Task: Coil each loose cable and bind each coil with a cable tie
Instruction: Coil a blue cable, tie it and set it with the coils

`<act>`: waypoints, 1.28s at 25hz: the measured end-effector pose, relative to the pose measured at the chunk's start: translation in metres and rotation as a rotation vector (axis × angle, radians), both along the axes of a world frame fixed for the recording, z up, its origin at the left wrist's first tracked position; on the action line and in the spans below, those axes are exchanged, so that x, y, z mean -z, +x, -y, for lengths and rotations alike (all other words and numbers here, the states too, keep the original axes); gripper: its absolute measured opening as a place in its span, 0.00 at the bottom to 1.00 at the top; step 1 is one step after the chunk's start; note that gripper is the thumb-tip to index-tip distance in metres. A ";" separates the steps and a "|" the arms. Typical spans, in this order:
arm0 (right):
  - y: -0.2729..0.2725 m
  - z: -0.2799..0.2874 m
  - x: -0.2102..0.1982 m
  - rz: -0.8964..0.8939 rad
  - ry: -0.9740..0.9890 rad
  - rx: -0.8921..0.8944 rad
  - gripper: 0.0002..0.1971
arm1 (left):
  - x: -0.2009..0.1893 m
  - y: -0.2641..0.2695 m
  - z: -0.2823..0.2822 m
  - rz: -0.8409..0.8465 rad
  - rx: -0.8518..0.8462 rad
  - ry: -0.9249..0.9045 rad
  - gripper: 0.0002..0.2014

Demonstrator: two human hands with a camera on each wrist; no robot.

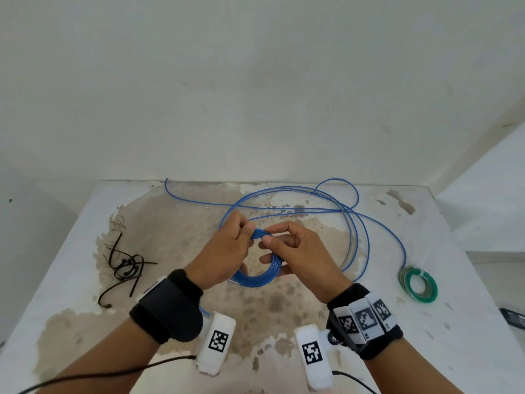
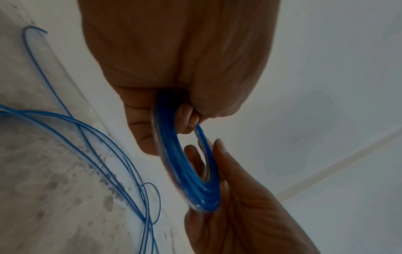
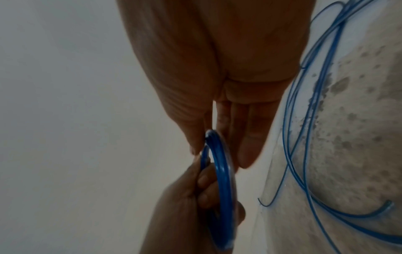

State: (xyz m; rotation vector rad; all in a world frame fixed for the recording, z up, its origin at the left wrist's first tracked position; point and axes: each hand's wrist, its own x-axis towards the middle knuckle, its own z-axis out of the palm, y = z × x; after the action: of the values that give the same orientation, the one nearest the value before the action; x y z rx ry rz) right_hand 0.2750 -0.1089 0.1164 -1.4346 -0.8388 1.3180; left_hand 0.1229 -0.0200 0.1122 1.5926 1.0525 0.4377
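A blue cable is partly wound into a small coil [image 1: 260, 275] held above the middle of the table. My left hand [image 1: 227, 248] grips the coil's left and top side, fingers curled round the strands [image 2: 174, 137]. My right hand [image 1: 287, 245] pinches the top of the coil between thumb and forefinger, its other fingers spread behind the ring [image 3: 222, 171]. The rest of the blue cable [image 1: 326, 206] lies in wide loose loops on the far half of the table. A pile of black cable ties [image 1: 125, 268] lies at the left.
A green and grey coil [image 1: 419, 284], bound with a white tie, lies at the right of the worn white table [image 1: 284, 308]. A dark flat object [image 1: 514, 319] sits at the right edge. A white wall stands behind the table.
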 end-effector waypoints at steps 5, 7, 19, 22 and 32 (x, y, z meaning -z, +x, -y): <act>0.028 0.014 0.003 -0.051 -0.067 -0.011 0.13 | -0.001 0.032 0.007 0.039 -0.046 0.003 0.09; 0.039 0.017 0.002 -0.053 -0.075 0.016 0.12 | -0.003 0.046 0.012 0.045 -0.064 -0.006 0.09; 0.074 0.022 0.015 -0.099 -0.054 -0.002 0.13 | -0.001 0.086 0.022 0.084 -0.183 -0.098 0.09; 0.078 0.022 0.022 -0.038 -0.015 -0.067 0.11 | -0.002 0.094 0.020 0.112 -0.200 -0.105 0.09; 0.087 0.002 0.018 0.185 0.068 -0.078 0.13 | -0.001 0.106 0.026 0.017 -0.112 -0.117 0.10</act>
State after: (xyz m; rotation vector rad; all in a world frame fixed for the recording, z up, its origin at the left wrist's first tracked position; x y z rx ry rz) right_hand 0.3616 -0.1111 0.0980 -1.4988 -1.0607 1.2157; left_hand 0.2291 -0.0458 0.1129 1.4293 1.1376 0.4564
